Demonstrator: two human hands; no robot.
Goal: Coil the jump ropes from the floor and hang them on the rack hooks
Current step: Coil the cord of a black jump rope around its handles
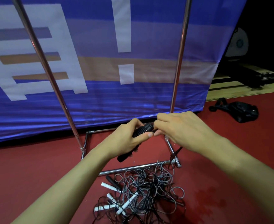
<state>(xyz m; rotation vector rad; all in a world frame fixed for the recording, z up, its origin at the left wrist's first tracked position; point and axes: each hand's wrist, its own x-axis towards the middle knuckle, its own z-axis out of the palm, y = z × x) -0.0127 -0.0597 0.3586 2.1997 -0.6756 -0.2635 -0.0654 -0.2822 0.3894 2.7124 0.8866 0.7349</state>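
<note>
Both hands are up over the red floor (36, 172), working one black jump rope handle (141, 132). The left hand (128, 139) is wrapped around it, and the right hand (178, 126) pinches at its top end, where the cord probably comes out.

A thin cord (175, 152) trails down to the tangled pile of ropes (146, 189) by the rack (180, 50) base. I'd pull this cord fully free of the pile before looping it, otherwise you're dragging the whole knot up.

Only writing: big white characters and an exclamation mark on the blue banner (100, 97), cut off, can't read it.

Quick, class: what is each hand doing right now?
Left hand: grips the black handles.
Right hand: fingers pinch the handles' top end.
</note>
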